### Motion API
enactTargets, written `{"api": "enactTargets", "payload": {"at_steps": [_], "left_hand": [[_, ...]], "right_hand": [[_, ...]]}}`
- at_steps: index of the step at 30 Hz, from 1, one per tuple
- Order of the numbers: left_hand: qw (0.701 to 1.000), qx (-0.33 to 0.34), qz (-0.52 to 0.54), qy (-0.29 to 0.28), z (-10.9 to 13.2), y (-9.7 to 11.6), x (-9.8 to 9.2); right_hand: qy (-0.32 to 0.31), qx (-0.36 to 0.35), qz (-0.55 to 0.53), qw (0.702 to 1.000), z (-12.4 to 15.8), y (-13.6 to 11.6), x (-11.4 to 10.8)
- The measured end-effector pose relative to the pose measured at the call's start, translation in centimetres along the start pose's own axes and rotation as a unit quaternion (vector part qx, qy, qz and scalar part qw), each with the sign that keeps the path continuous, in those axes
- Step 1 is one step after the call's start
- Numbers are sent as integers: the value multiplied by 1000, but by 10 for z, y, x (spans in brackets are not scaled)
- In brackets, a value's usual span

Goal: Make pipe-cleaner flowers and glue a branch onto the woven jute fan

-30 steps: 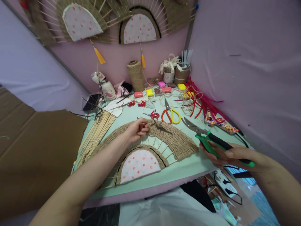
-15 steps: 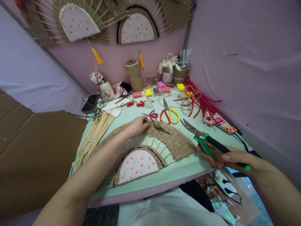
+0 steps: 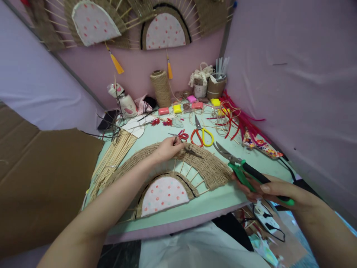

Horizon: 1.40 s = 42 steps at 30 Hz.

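A woven twine fan (image 3: 217,172) with thin stick ribs lies on the table, a dotted white half-circle (image 3: 164,197) at its centre. Over the fan's upper edge is my left hand (image 3: 169,148), fingers pinched together. Its fingertips meet the left end of a small dark twig-like piece (image 3: 193,150) lying on the weave; what they hold, if anything, is hidden. At the right, my right hand (image 3: 275,188) is wrapped round pruning shears (image 3: 242,175) with green and black handles. Their blades are apart and point up and left, beyond the fan's right end.
Orange-and-yellow-handled scissors (image 3: 201,134) and small red scissors (image 3: 182,136) lie behind the fan. Bundled thin sticks (image 3: 115,154) and a cardboard sheet (image 3: 47,178) are at left. A twine spool (image 3: 160,89), clay packets (image 3: 177,108) and red pipe cleaners (image 3: 237,115) line the back.
My left hand has shifted a little to the right, to the dark piece's end. My right hand holds the shears almost where they were. The view has tilted slightly.
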<state>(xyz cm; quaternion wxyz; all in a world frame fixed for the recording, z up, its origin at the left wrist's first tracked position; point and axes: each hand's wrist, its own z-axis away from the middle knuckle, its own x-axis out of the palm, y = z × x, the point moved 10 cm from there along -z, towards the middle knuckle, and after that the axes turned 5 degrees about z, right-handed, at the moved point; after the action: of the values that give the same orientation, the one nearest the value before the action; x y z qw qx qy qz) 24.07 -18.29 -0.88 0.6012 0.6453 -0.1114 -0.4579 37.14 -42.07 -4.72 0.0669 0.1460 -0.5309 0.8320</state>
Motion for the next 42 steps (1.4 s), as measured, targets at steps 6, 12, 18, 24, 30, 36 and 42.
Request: {"api": "enactTargets", "payload": {"at_steps": [6,12,18,24,30,36,42], "left_hand": [[963,150,-214,-68,0,20,22],[945,165,-264,-101,-1,20,34],[936,168,-294,-96,10,21,29],[933,168,-306,-90,14,15,34],[948,159,-266,-79,14,16,36],[967,161,-194,-19,5,28,-6],[956,192,-210,-67,-15,42,4]], "right_hand": [[-8,-13,-4,1000,-1,1,-3],[12,-10,-2,1000,0,1,-4],[1,-11,-9,1000,0,3,-4],[7,-16,5,1000,-2,-4,1],[21,-6,11,1000,1,-6,2],[8,-9,15,1000,1,-2,0],[-17,-16,54,998,-3,-5,4]]}}
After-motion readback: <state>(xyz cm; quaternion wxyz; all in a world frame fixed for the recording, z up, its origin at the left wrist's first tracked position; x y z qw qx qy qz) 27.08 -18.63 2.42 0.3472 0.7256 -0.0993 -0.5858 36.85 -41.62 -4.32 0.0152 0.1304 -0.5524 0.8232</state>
